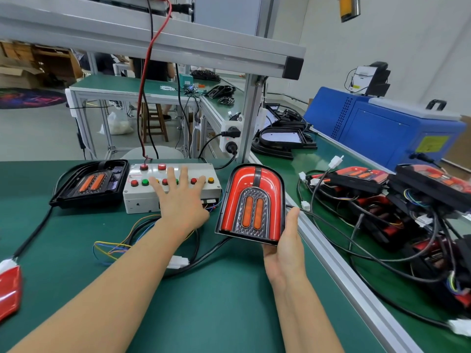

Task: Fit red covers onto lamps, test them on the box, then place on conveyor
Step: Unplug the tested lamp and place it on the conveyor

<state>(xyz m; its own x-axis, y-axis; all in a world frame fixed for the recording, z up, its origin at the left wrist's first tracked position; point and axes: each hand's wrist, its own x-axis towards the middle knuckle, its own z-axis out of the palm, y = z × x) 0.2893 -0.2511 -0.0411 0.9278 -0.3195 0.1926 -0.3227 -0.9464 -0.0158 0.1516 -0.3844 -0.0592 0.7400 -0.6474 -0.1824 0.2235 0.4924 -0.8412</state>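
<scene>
Loose red cover (pixel 9 291): lies at the near left edge of the green counter (pixel 216 301), a white connector and black cable just behind it; well apart from both hands.

Right hand (pixel 285 248): palm turned inward, the grip clamped on the lower right corner of the covered lamp (pixel 252 202). The thumb runs up the lamp's right edge; the other fingers are hidden beneath it. The lamp stands tilted, its rounded end away from the person, its red cover facing the camera, two orange strips in the middle. The lamp's body lies above and to the left of the hand, raised off the counter.

White plug (pixel 178 262): on the counter between the forearms, joined to a black cable that leads towards the lamp.

Coloured wires (pixel 112 247): loose loops on the counter below the left wrist.

Left hand (pixel 178 197): fingers spread apart and straight, resting on top of the test box (pixel 142 197), fingertips among its red, green and yellow buttons. It grips nothing.

Uncovered lamp (pixel 90 184): black housing with two orange strips, lying just left of the test box.

Conveyor (pixel 356 225): green belt to the right, beyond an aluminium rail; carries a heap of finished lamps (pixel 397 189) with tangled cables.

Blue machine (pixel 382 128): behind the conveyor, far right.
</scene>
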